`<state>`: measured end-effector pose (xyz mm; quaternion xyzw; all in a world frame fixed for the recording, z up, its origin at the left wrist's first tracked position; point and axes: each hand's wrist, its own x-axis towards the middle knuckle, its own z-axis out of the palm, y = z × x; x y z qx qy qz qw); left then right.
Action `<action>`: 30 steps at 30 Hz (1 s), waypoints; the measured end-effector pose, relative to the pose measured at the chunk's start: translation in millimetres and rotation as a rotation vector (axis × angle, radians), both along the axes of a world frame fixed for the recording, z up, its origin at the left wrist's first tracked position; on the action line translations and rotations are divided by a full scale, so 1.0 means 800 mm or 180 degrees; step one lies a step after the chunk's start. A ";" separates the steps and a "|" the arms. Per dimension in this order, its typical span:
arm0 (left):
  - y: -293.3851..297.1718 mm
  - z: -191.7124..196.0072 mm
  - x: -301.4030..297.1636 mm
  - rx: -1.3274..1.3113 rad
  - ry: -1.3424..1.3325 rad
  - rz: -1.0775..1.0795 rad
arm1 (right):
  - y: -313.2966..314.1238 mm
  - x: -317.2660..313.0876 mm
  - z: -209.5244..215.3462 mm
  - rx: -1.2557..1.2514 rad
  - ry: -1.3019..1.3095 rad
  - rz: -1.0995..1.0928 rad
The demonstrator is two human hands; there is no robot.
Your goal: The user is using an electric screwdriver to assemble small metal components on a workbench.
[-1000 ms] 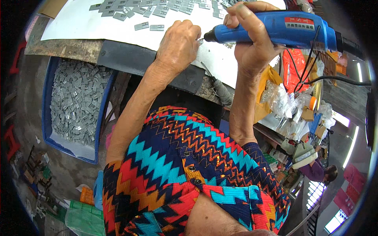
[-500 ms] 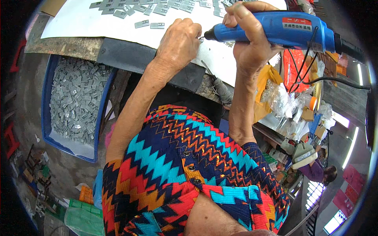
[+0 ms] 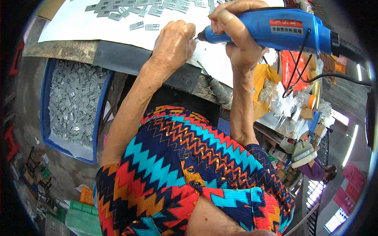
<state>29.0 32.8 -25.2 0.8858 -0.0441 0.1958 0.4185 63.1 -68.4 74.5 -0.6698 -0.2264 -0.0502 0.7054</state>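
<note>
My right hand (image 3: 236, 39) has a full grip round blue plastic corded rotary tool (image 3: 275, 29), tip at left hand (image 3: 173, 41), fist closed on sth too small to tell, over white sheet (image 3: 78, 27) on counter.

The power tool (image 3: 275, 29) in my right hand (image 3: 236, 43) is bright blue with a red label and a black cord end. My blouse (image 3: 185, 177) zigzags in navy, turquoise, red and orange. At left, a blue tray (image 3: 45, 118) holds grey metal pieces (image 3: 73, 102). The sheet (image 3: 78, 23) at upper left is white.
</note>
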 end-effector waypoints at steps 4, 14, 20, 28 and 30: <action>-0.002 0.001 0.000 0.0007 -0.0001 0.0027 | -0.001 -0.003 0.001 0.0075 0.0328 -0.0007; 0.002 -0.001 0.001 -0.0080 -0.0123 -0.0118 | -0.007 0.016 -0.019 -0.0480 -0.0388 0.0243; -0.002 0.005 -0.001 0.0085 -0.0421 -0.0057 | -0.013 0.013 -0.007 0.0504 0.0282 0.1077; -0.003 0.009 -0.005 0.0096 -0.0219 -0.0123 | -0.021 0.005 -0.019 0.0396 -0.0558 0.0764; -0.004 0.004 -0.002 0.0187 -0.0315 -0.0134 | -0.024 0.009 -0.020 0.0401 -0.0366 0.0783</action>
